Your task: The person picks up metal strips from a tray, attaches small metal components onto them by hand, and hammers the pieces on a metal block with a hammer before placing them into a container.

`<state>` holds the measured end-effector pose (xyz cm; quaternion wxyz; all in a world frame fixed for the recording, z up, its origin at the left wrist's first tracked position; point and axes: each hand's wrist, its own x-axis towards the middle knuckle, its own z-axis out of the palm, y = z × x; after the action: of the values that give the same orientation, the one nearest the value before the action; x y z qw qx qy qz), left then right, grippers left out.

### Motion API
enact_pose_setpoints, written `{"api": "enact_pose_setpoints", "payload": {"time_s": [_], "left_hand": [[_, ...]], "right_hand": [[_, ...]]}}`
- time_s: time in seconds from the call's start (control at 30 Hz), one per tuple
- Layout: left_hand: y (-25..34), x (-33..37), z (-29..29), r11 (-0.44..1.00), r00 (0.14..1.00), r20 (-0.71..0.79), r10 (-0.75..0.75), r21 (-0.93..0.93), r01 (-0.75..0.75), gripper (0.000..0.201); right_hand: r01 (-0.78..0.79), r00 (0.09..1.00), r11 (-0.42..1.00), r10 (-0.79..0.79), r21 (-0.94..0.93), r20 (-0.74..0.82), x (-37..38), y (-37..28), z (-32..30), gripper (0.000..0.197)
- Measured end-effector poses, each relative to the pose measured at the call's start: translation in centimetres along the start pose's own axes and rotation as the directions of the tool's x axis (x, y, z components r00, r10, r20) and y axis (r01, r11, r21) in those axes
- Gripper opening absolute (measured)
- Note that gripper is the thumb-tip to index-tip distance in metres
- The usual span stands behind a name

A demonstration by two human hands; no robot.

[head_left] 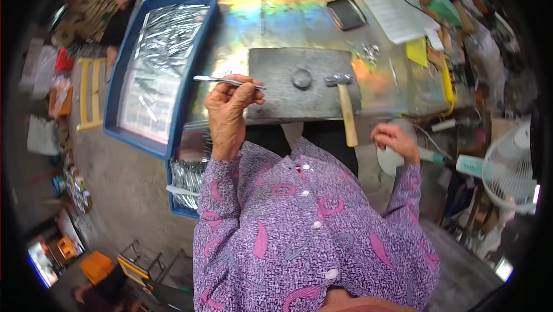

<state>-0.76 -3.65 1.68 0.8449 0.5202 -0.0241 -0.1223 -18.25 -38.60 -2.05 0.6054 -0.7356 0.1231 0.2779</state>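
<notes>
My left hand (227,117) pinches a slim silvery metal strip (213,79) between thumb and fingers, above the left edge of a dark metal plate (271,102). The strip points left toward the blue tray and its right end reaches over the plate. On the plate stands a small round metal block (302,79). A hammer (347,110) lies to its right, head on the plate, wooden handle jutting past the near edge. My right hand (396,141) hovers right of the handle, fingers loosely bent and holding nothing.
A large blue tray (180,122) of metal strips stands left, with another blue tray (171,197) of strips below it. Small metal bits (368,53), a dark pouch (346,14) and paper sheets (397,7) lie on the table. A fan (507,168) stands right.
</notes>
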Motion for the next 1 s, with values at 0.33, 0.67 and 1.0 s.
{"api": "enact_pose_setpoints", "payload": {"time_s": [0.33,0.67,1.0], "left_hand": [[-1.2,-1.6,2.3,0.990,0.999,0.036,-0.039,0.133,0.034,0.014],[-1.2,-2.9,3.9,0.955,1.000,0.014,-0.009,0.295,0.004,0.012],[-1.5,-3.0,2.8,0.963,1.000,0.003,0.003,0.270,-0.004,0.013]], "right_hand": [[0.262,0.761,0.953,-0.300,-0.150,-0.576,9.5,-3.9,-3.8,0.013],[-0.046,0.525,0.803,-0.487,-0.594,-0.698,17.6,-1.7,-6.0,0.017],[-0.157,0.585,0.686,-0.515,-0.711,-0.626,18.9,-1.7,-6.1,0.021]]}}
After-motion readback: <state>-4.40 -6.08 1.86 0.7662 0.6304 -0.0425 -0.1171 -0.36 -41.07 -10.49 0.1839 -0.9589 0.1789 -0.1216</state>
